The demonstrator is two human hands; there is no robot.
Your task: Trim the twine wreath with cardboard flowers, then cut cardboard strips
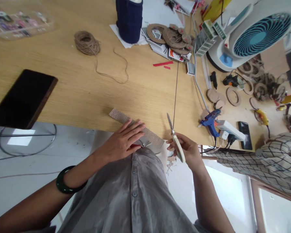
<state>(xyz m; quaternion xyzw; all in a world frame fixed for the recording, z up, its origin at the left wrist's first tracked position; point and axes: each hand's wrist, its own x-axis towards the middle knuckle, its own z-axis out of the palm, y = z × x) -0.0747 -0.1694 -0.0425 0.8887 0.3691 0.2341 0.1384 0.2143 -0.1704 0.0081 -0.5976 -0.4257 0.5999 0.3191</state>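
A narrow strip of corrugated cardboard (154,137) lies slanted at the table's front edge, its right end reaching past the edge. My left hand (127,139) lies flat across the middle of the strip, fingers stretched out and covering part of it. Below its thumb shows a small dark-red and shiny thing, too little visible to name. My right hand (188,149) is closed around the pale handles of a pair of scissors (176,140). Their blades point away from me, just right of the strip and apart from it; they look closed.
On the wooden table (70,97) lie a tablet (24,98), a twine ball (86,42) and red strips (163,63). To the right are a blue glue gun (211,123), a power strip (230,129), a phone (244,136), cardboard rings (233,96) and a fan (257,37). A checked cloth (276,155) hangs nearby.
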